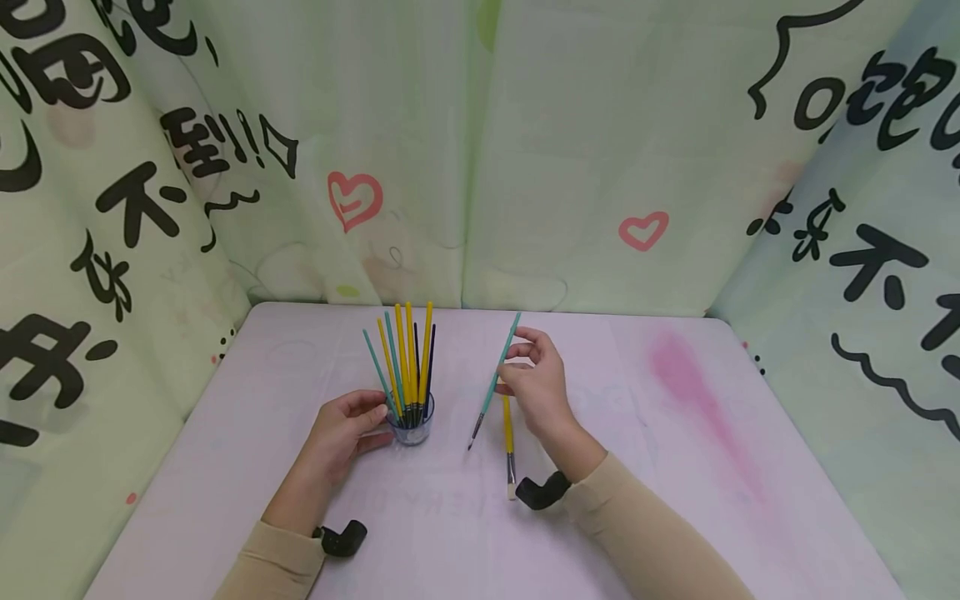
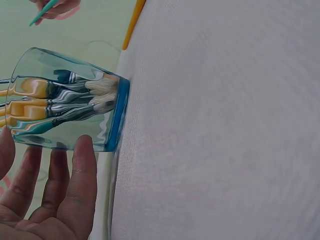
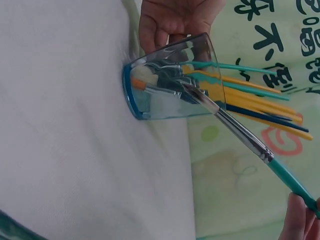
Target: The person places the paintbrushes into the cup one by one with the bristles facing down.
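Observation:
A clear cup [image 1: 413, 436] with a bluish base stands on the table, holding several paintbrushes [image 1: 409, 358] with yellow, teal and dark blue handles, bristles down. My left hand [image 1: 348, 429] is at the cup's left side, its fingertips against the wall and its thumb near the rim. To the right of the cup, my right hand [image 1: 540, 387] pinches a teal paintbrush [image 1: 495, 379] by its handle. That brush tilts with its dark bristles [image 3: 199, 97] pointing down toward the table. Under the right hand lies a yellow paintbrush [image 1: 510, 446] with pale bristles, its handle end hidden.
The table [image 1: 420, 533] has a pale pinkish cover with a brighter pink patch [image 1: 697, 392] on the right. Pale green curtains [image 1: 585, 150] with black writing and red hearts enclose its back and sides. A black wrist mount [image 1: 543, 491] sits over the yellow brush's bristle end.

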The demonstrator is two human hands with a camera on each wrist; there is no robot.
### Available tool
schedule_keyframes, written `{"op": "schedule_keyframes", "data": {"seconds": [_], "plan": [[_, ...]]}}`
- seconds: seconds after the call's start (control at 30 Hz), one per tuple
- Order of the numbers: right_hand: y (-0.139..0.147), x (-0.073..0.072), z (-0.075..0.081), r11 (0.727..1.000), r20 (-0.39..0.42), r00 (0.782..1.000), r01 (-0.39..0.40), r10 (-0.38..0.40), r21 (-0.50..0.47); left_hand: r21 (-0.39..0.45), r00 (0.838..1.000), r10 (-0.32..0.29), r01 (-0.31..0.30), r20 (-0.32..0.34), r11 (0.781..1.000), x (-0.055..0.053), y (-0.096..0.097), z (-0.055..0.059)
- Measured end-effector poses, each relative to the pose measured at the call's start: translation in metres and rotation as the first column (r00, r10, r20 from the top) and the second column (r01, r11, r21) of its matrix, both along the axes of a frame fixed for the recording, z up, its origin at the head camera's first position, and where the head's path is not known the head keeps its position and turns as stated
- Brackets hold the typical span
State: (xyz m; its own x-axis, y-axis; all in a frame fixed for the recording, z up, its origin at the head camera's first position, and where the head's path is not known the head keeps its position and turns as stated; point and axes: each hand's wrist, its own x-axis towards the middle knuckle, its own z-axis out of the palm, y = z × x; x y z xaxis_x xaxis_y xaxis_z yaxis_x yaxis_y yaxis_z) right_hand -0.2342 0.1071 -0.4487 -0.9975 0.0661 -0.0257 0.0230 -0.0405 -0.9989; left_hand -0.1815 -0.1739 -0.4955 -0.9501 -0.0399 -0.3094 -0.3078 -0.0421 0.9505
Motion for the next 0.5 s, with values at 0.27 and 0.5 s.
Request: {"op": "schedule_keyframes", "data": {"seconds": [0.27,0.5], "plan": [[-0.013,0.008,0.014,0.998,-0.067,0.998,-0.020,0.015,-0.063,0.009,1.000,0.001,-0.001,0.006,1.000,0.001,0.000,0.001],[-0.024,0.008,0.019,0.989,-0.134,0.991,-0.026,0.007,-0.142,0.007,1.000,0.004,-0.004,0.008,1.000,0.001,0.000,0.002]]}}
